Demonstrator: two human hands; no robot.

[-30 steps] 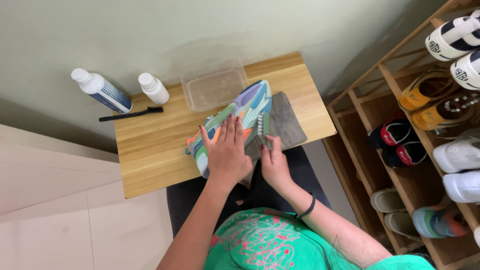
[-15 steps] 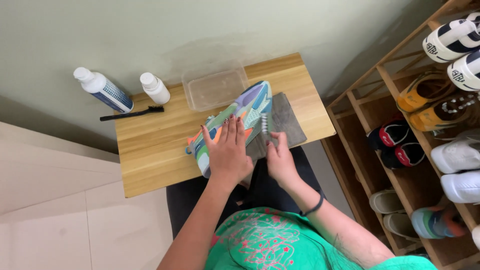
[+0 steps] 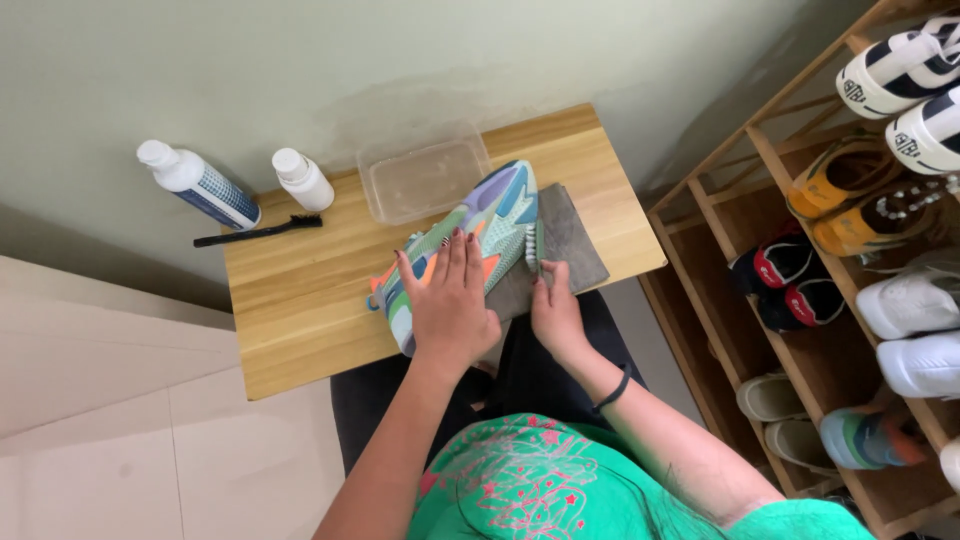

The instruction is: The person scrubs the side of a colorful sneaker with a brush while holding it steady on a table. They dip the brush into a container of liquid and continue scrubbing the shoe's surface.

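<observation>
While our left hand [image 3: 450, 300] lies flat and open on the sneaker [image 3: 462, 240], our right hand [image 3: 553, 305] grips a small brush [image 3: 532, 245] at its sole (over the grey cloth [image 3: 560, 240]). We judge the sneaker light and soft, best steadied at midfoot on the table [image 3: 300, 300].

Two white bottles [image 3: 200, 183] [image 3: 302, 179], thin black brush [image 3: 260, 232], clear plastic tub [image 3: 424, 178] on wooden tabletop [image 3: 300, 310], wooden shoe rack [image 3: 760, 160] holding several pairs of shoes [image 3: 905, 70]
</observation>
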